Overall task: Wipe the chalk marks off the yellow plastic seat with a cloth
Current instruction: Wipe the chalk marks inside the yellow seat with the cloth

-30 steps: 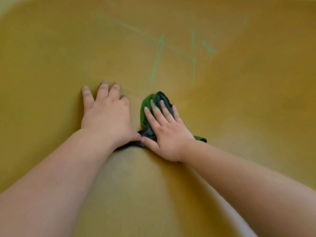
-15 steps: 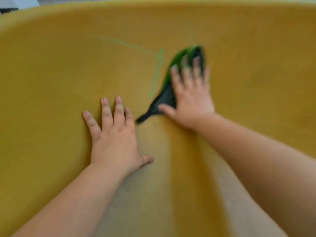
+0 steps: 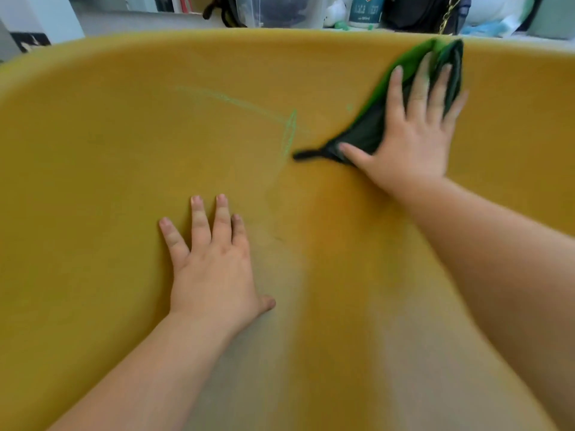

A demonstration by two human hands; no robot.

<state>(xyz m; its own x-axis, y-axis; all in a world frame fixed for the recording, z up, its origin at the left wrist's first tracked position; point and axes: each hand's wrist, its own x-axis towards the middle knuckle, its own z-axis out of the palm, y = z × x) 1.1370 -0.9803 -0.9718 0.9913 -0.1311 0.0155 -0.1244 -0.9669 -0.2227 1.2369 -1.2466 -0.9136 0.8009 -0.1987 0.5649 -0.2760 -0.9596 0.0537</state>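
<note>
The yellow plastic seat (image 3: 93, 188) fills the view, curving up to a rim at the top. A green and dark cloth (image 3: 376, 126) lies on its upper right, near the rim. My right hand (image 3: 410, 135) presses flat on the cloth with straight, spread fingers. My left hand (image 3: 214, 269) rests flat on the seat at lower centre, fingers straight. Pale green chalk marks (image 3: 289, 135) remain left of the cloth: a short upright stroke and a faint slanting line running up to the left.
Behind the seat's rim stand a clear plastic container (image 3: 280, 10), a bottle (image 3: 364, 10) and a dark bag with a chain (image 3: 426, 10). White furniture (image 3: 40, 17) shows at the top left.
My right hand has pushed the cloth up and to the right, from beside my left hand to near the rim. The two chalk strokes on the right are gone. My left hand stays put.
</note>
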